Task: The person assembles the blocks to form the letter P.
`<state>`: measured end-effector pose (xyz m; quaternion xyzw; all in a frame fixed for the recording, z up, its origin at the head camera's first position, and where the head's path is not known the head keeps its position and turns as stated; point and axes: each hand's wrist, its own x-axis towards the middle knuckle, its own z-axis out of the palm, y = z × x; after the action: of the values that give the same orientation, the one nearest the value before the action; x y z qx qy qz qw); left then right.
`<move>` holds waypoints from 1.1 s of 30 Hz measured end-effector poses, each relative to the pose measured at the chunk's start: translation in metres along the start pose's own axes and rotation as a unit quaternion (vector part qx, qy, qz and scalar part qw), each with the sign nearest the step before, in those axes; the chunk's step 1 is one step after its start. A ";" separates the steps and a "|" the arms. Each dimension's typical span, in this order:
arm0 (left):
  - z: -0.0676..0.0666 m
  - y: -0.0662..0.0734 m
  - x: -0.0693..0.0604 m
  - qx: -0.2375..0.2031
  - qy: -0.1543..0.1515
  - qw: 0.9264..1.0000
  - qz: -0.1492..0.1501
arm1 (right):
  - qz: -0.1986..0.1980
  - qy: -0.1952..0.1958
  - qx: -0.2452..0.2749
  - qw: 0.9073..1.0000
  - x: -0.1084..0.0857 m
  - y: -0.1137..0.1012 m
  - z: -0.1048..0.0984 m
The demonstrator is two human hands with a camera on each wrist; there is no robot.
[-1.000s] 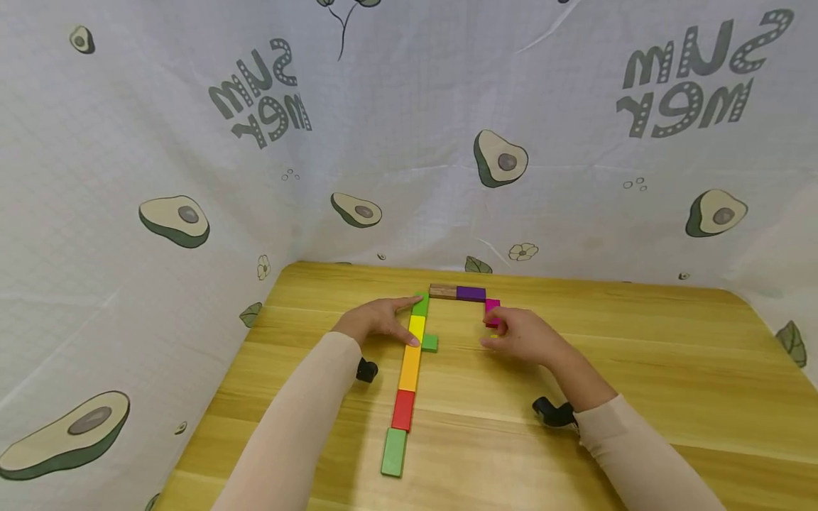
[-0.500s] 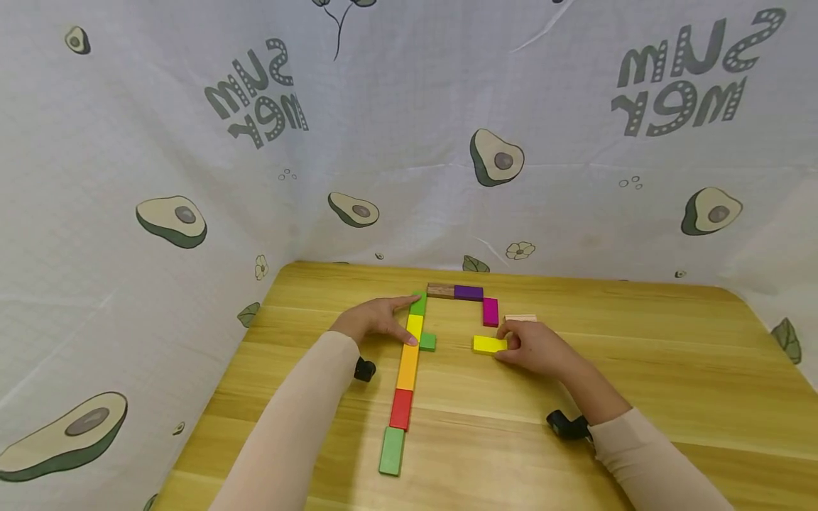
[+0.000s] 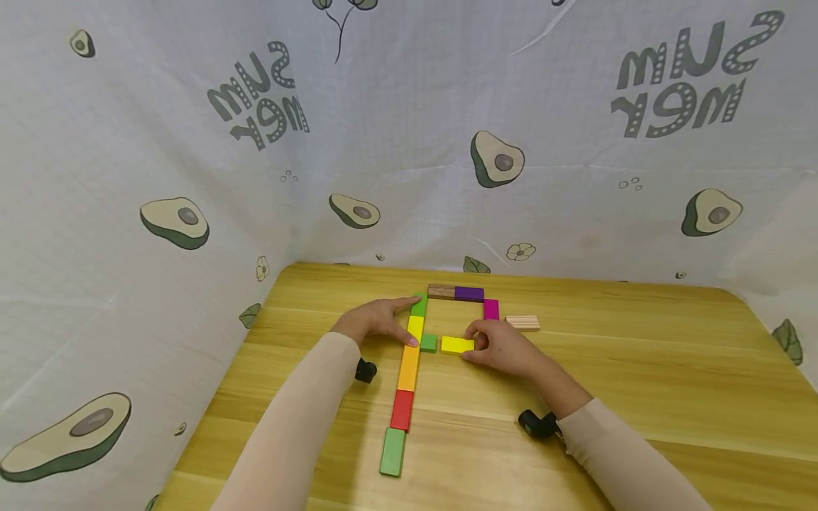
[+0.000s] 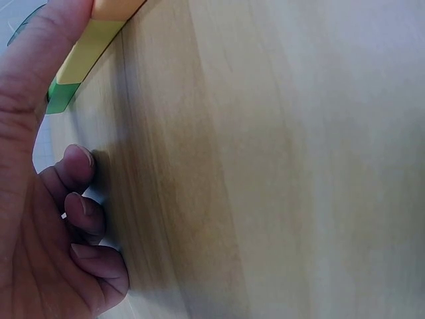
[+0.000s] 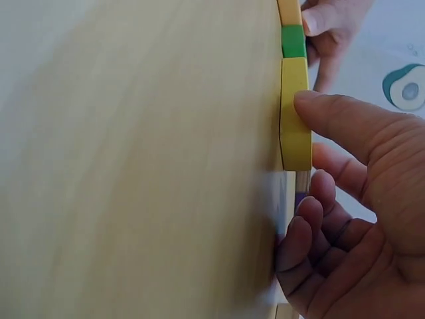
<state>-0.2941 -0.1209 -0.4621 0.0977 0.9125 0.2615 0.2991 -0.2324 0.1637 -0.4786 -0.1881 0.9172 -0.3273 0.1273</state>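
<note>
My right hand [image 3: 505,348] pinches a yellow block [image 3: 456,345] between thumb and index finger; the block lies flat on the table. Just left of it, with a narrow gap, sits a short green block [image 3: 429,343]. My left hand [image 3: 377,319] rests at a row of blocks, index fingertip on the far green block [image 3: 419,305], thumb where a yellow block [image 3: 416,327] meets an orange block [image 3: 409,369]. Nearer come a red block [image 3: 402,410] and a light green block [image 3: 393,452]. Across the top lie a brown block [image 3: 441,292] and a purple block [image 3: 469,294].
A magenta block [image 3: 491,309] runs down from the purple one, its near end hidden by my right hand. Right of it lies a pale wooden block [image 3: 522,323]. A white cloth [image 3: 422,170] with avocado prints hangs behind and left of the table [image 3: 639,369].
My right hand has picked up hold of the yellow block and slid it left, close to the short green block. The pale wooden block has come into view. My left hand stays put.
</note>
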 end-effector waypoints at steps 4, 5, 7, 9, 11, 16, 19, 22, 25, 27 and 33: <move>0.001 0.001 0.000 -0.001 0.003 1.000 -0.004 | 0.003 0.003 0.004 1.000 0.003 -0.001 0.004; 0.001 0.000 0.000 -0.002 0.003 1.000 -0.005 | 0.004 0.004 0.005 1.000 0.004 -0.001 0.005; 0.001 0.000 0.000 -0.002 0.003 1.000 -0.006 | 0.004 0.005 0.006 1.000 0.004 -0.002 0.005; 0.001 0.000 0.000 -0.003 0.002 1.000 -0.007 | 0.004 0.005 0.007 1.000 0.004 -0.003 0.005; 0.001 0.000 0.000 -0.005 0.002 1.000 -0.007 | 0.004 0.006 0.007 1.000 0.004 -0.005 0.005; 0.001 0.001 -0.001 -0.006 0.002 1.000 -0.007 | 0.007 0.006 -0.003 1.000 0.004 -0.006 0.007; 0.001 0.001 -0.001 -0.004 0.002 1.000 -0.007 | 0.011 0.004 0.003 1.000 0.004 -0.005 0.006; 0.001 0.001 0.000 -0.002 0.001 1.000 -0.007 | 0.026 0.014 0.012 1.000 0.002 -0.003 0.001; 0.001 0.000 0.001 -0.003 0.000 1.000 -0.005 | 0.056 0.056 -0.008 0.997 -0.003 0.001 -0.010; 0.001 0.000 0.001 -0.005 0.001 1.000 -0.003 | 0.099 0.100 -0.051 0.989 -0.007 0.008 -0.018; 0.000 -0.001 0.000 -0.005 0.003 1.000 -0.001 | 0.247 0.126 -0.136 0.951 -0.026 0.028 -0.040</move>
<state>-0.2935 -0.1217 -0.4627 0.0945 0.9120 0.2664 0.2973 -0.2312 0.2170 -0.4637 0.0717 0.9795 -0.1786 0.0603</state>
